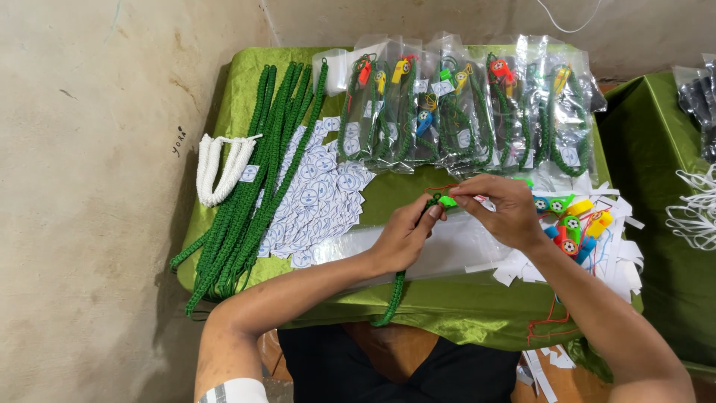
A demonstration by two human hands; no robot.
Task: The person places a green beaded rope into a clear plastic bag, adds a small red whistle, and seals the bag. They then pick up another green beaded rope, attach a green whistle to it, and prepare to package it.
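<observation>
Two bare hands join a braided green cord to a small bright-green plastic whistle over a green-clothed table.

Head view: the left hand (406, 233) pinches the braided green cord (395, 295), whose loose end hangs over the edge of the green satin tablecloth (462, 306). The right hand (503, 209) pinches the small bright-green plastic whistle (447, 201), which touches the cord's top end between both hands. Left lie a bundle of long green braided cords (261, 172), a white braided cord bundle (220, 168) and round white paper stickers (317, 198). Behind stand clear plastic bags of packed cords (462, 104); right, loose coloured plastic whistles (573, 222).
</observation>
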